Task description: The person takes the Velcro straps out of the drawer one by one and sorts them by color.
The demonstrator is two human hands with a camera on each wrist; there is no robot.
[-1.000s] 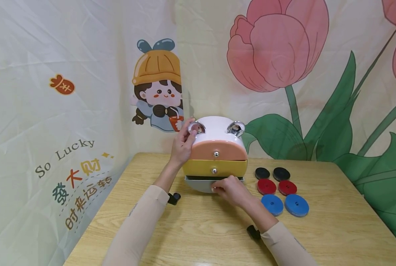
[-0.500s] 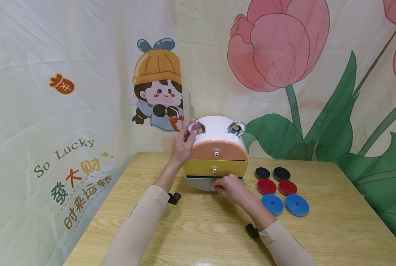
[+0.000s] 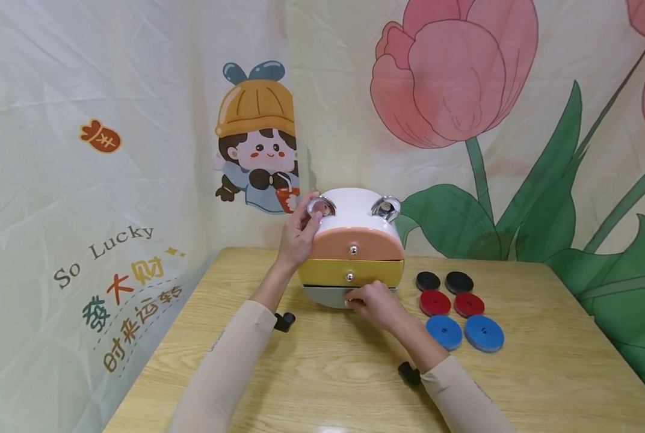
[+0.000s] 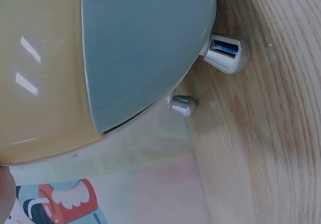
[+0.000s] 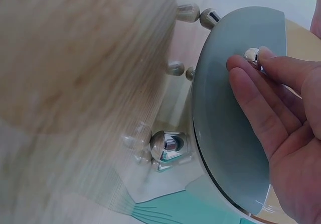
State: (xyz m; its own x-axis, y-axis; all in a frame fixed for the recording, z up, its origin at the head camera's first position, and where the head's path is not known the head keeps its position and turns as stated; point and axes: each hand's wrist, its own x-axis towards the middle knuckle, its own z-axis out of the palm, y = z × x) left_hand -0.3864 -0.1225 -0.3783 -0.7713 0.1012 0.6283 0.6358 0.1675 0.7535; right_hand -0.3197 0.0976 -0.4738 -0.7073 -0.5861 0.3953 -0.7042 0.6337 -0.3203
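A small rounded drawer cabinet (image 3: 355, 209) with a white top and two chrome ring-shaped ears stands on the table. Its three drawer fronts are an orange top one (image 3: 333, 245), a yellow middle one (image 3: 322, 273) and a grey-blue bottom drawer (image 3: 322, 296). My left hand (image 3: 296, 236) grips the cabinet at its left chrome ear (image 3: 322, 207), thumb in front. With thumb and fingers, my right hand (image 3: 376, 305) pinches the silver knob (image 5: 252, 56) of the bottom drawer. That drawer stands nearly flush, a thin dark line above it. Silver feet (image 4: 228, 54) carry the cabinet.
Right of the cabinet lie paired discs on the wooden table (image 3: 322, 379): black (image 3: 428, 281), red (image 3: 434, 303) and blue (image 3: 444, 332). A printed cloth (image 3: 333, 120) hangs behind. Black wrist-camera parts (image 3: 409, 374) stick out under the forearms.
The bottom drawer has slid inward, and the dark gap above it has narrowed to a line. My right hand moved in slightly with the knob; the left hand keeps its hold.
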